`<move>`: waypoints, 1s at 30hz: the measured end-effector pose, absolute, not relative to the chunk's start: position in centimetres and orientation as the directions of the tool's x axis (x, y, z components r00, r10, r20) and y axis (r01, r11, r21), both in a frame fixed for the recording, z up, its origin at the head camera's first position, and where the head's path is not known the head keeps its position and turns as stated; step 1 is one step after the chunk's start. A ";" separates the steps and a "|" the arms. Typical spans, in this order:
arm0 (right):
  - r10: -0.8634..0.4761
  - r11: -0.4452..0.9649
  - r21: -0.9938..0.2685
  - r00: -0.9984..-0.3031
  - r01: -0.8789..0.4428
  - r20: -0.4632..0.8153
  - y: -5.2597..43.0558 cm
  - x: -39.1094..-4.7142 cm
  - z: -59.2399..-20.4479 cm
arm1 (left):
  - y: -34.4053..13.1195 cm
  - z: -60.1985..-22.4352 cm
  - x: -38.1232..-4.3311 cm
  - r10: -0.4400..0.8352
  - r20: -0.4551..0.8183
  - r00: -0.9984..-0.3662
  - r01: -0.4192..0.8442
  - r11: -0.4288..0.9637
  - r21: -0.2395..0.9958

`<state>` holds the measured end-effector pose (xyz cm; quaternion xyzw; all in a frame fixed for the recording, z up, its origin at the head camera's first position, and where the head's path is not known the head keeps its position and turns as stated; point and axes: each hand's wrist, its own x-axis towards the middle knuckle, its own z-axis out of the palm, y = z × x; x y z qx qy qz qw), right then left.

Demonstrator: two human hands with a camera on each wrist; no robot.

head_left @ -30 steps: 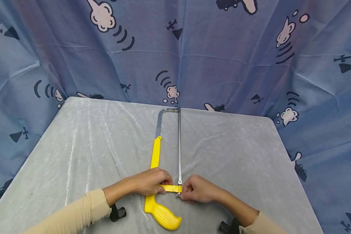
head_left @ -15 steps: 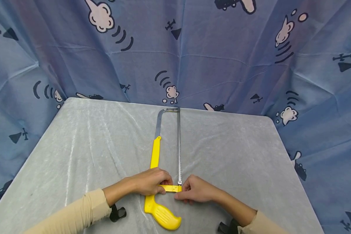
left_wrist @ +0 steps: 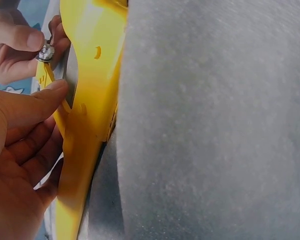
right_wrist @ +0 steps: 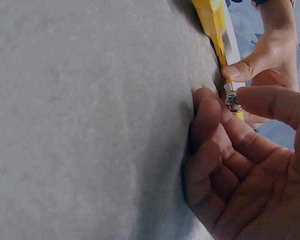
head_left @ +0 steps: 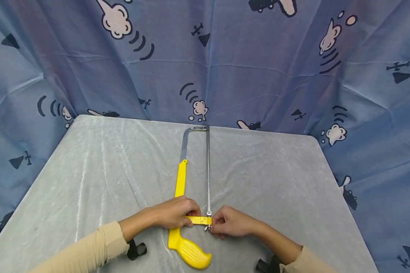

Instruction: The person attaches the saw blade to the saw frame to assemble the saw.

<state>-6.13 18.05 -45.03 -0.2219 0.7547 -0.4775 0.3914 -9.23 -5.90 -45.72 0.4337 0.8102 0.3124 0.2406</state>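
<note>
A hacksaw [head_left: 181, 178] with a yellow handle lies flat, its metal blade [head_left: 208, 170] on the right side of the frame. My left hand [head_left: 178, 211] grips the yellow crosspiece [head_left: 202, 220] between thumb and fingers, close to the handle. At the crosspiece's right end, a small silver wing nut [right_wrist: 232, 101] sits on a threaded bolt. The thumb and forefinger of my right hand [head_left: 233, 222] pinch this nut from either side. Its other fingers are curled beside it on the cloth. In the left wrist view, the nut's threads show beside the right thumb.
Grey plush cloth [head_left: 276, 174] covers the table under the saw. A blue patterned curtain [head_left: 246, 76] hangs right behind the table's far edge, near the saw's tip. Black wrist straps [head_left: 136, 250] show below both sleeves.
My right thumb moved left over the wing nut, then drew back right, uncovering the nut's wing. The left hand keeps its hold and the hacksaw stays in place.
</note>
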 end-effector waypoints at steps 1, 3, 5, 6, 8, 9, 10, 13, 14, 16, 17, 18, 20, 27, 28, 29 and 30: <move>-0.710 0.444 -0.895 -0.593 0.041 -0.379 18.1 -6.1 -45.0 | -5.9 -45.7 -9.2 0.853 -0.119 -0.508 0.553 0.429 0.714; -0.710 0.447 -0.894 -0.593 0.036 -0.379 18.1 -6.1 -45.0 | -5.9 -45.7 -9.2 0.852 -0.122 -0.509 0.551 0.431 0.714; -0.709 0.451 -0.892 -0.595 0.030 -0.378 18.1 -6.1 -44.9 | -5.9 -45.7 -9.2 0.852 -0.124 -0.508 0.549 0.431 0.716; -0.709 0.453 -0.891 -0.597 0.025 -0.376 18.1 -6.1 -44.9 | -6.0 -45.7 -9.2 0.852 -0.123 -0.508 0.549 0.431 0.716; -0.704 0.462 -0.887 -0.603 0.012 -0.375 18.1 -6.1 -45.0 | -6.0 -45.8 -9.2 0.852 -0.123 -0.508 0.548 0.430 0.718; -0.697 0.471 -0.882 -0.610 0.006 -0.376 18.1 -6.1 -45.0 | -6.0 -45.8 -9.2 0.852 -0.121 -0.509 0.548 0.429 0.718; -0.690 0.480 -0.877 -0.617 0.001 -0.379 18.2 -6.1 -45.0 | -6.0 -45.9 -9.2 0.852 -0.120 -0.509 0.548 0.428 0.719; -0.670 0.510 -0.860 -0.633 -0.015 -0.387 18.2 -6.1 -45.0 | -6.0 -46.0 -9.2 0.852 -0.113 -0.511 0.550 0.425 0.719; -0.668 0.517 -0.856 -0.636 -0.022 -0.387 18.3 -6.1 -45.0 | -6.0 -46.0 -9.2 0.852 -0.111 -0.511 0.552 0.424 0.718; -0.667 0.525 -0.850 -0.637 -0.033 -0.387 18.3 -6.2 -44.9 | -6.0 -46.0 -9.1 0.853 -0.105 -0.511 0.555 0.422 0.717; -0.671 0.522 -0.852 -0.634 -0.038 -0.384 18.2 -6.2 -44.9 | -6.0 -46.0 -9.1 0.853 -0.104 -0.512 0.556 0.422 0.716; -0.677 0.518 -0.855 -0.629 -0.038 -0.382 18.2 -6.2 -44.9 | -6.0 -46.0 -9.1 0.853 -0.103 -0.512 0.558 0.421 0.715; -0.690 0.502 -0.864 -0.619 -0.038 -0.374 18.1 -6.3 -44.9 | -6.0 -46.0 -9.1 0.854 -0.102 -0.511 0.558 0.420 0.716; -0.682 0.494 -0.869 -0.604 0.037 -0.413 17.9 -6.3 -45.0 | -5.9 -46.0 -9.2 0.857 -0.101 -0.505 0.560 0.415 0.718; -0.674 0.500 -0.865 -0.608 0.042 -0.419 17.9 -6.3 -45.0 | -5.9 -46.0 -9.2 0.857 -0.103 -0.505 0.557 0.415 0.719; -0.667 0.505 -0.862 -0.613 0.046 -0.423 17.9 -6.3 -44.9 | -5.9 -46.0 -9.3 0.856 -0.105 -0.506 0.555 0.416 0.720; -0.660 0.512 -0.858 -0.621 0.041 -0.423 17.8 -6.3 -45.0 | -5.9 -46.0 -9.3 0.856 -0.106 -0.506 0.555 0.417 0.720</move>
